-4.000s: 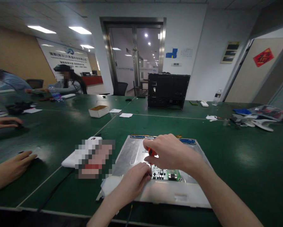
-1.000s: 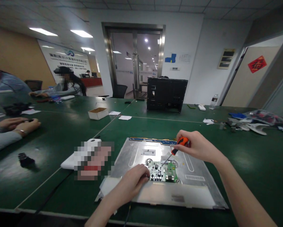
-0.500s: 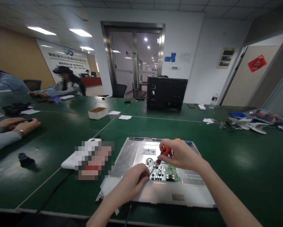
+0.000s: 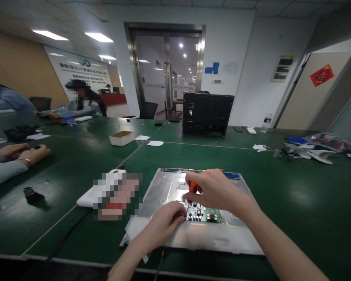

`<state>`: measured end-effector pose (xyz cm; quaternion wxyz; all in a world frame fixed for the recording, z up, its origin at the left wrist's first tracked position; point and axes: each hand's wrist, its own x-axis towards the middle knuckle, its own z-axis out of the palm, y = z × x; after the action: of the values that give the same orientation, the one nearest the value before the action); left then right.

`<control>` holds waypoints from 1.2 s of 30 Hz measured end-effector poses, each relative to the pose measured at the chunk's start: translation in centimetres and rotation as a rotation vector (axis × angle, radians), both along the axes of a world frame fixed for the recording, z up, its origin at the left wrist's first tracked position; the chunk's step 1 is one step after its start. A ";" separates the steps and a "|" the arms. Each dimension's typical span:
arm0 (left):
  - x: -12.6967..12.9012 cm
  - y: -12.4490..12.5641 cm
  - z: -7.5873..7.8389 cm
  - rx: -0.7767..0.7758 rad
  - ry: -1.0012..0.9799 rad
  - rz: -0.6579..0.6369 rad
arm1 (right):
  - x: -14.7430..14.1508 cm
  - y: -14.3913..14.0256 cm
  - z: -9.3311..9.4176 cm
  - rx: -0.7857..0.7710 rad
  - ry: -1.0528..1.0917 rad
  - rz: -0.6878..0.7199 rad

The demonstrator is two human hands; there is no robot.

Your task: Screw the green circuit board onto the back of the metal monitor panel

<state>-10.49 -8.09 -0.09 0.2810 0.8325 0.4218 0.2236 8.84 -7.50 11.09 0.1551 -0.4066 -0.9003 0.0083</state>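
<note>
The right hand [image 4: 213, 191] is closed around the orange handle of a screwdriver [image 4: 194, 188], holding it steeply upright so the tip bears down on the small green circuit board [image 4: 206, 214]; the tip itself is hidden behind the fingers, so which screw it meets I cannot tell. The left hand [image 4: 164, 224] rests curled at the board's left edge, fingertips pinching or steadying something there, probably to keep the part from shifting under the tool. The board sits on the near half of a silver metal panel [image 4: 163, 191], which lies flat near the front edge of the green table [image 4: 304, 195]. To the panel's right the surface gives open room for the elbow; to its left, just beside it, lies a white device [image 4: 87, 198]. A black chassis [image 4: 208, 114] stands well apart toward the far edge.
</note>
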 end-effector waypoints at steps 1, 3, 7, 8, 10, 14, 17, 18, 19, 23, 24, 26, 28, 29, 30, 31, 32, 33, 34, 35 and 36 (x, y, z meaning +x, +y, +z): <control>0.0 0.0 -0.1 0.009 -0.006 0.000 | -0.3 0.0 0.0 0.017 -0.024 -0.006; 0.0 0.0 -0.2 0.023 -0.012 0.000 | -0.9 0.1 0.0 0.052 -0.055 -0.019; 0.0 0.1 -0.5 0.022 -0.004 0.006 | -1.6 0.2 -0.1 0.097 -0.064 0.004; 0.0 0.1 -0.6 0.021 -0.003 0.008 | -1.7 0.2 -0.1 0.104 -0.062 0.021; -0.1 0.2 -0.8 0.015 -0.004 0.011 | -2.0 0.1 0.0 0.108 -0.068 0.067; -0.2 0.3 -1.2 0.007 -0.013 0.014 | -2.4 0.0 0.4 0.095 -0.090 0.135; -0.2 0.2 -1.2 0.017 -0.017 0.019 | -2.5 0.0 0.7 0.086 -0.104 0.123; -0.2 0.2 -1.2 0.018 -0.014 0.022 | -2.5 0.1 0.8 0.083 -0.112 0.112; -0.2 0.2 -1.2 0.017 -0.009 0.024 | -2.5 0.1 0.9 0.079 -0.121 0.103; -0.1 0.3 -1.1 0.009 0.002 0.016 | -2.5 0.0 1.2 0.053 -0.150 0.111; -0.1 0.3 -1.2 0.010 0.002 0.012 | -2.5 0.0 1.3 0.050 -0.156 0.111; -0.2 0.3 -1.2 0.015 0.003 0.011 | -2.6 0.0 1.2 0.057 -0.162 0.096; -0.2 0.3 -1.3 0.021 0.001 0.015 | -2.8 0.1 1.0 0.080 -0.164 0.081; -0.2 0.3 -1.3 0.023 0.000 0.016 | -2.9 0.2 0.9 0.093 -0.163 0.073; -0.2 0.3 -1.3 0.025 -0.002 0.017 | -2.9 0.3 0.8 0.105 -0.163 0.063; -0.2 0.3 -1.3 0.027 -0.004 0.018 | -2.9 0.4 0.7 0.114 -0.164 0.053; -0.2 0.3 -1.2 0.026 -0.004 0.019 | -2.9 0.4 0.6 0.116 -0.166 0.047; -0.2 0.2 -1.1 0.025 -0.004 0.020 | -2.8 0.5 0.6 0.111 -0.166 0.045; -0.2 0.2 -1.0 0.022 -0.004 0.019 | -2.7 0.4 0.7 0.102 -0.163 0.047; -0.2 0.2 -0.9 0.017 -0.004 0.017 | -2.5 0.4 0.7 0.087 -0.156 0.055; -0.2 0.2 -0.8 0.010 -0.005 0.014 | -2.3 0.3 0.8 0.068 -0.144 0.068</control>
<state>-10.71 -7.94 -0.86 0.2765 0.8304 0.4257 0.2296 6.51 -7.17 11.93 0.1034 -0.3701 -0.9221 -0.0463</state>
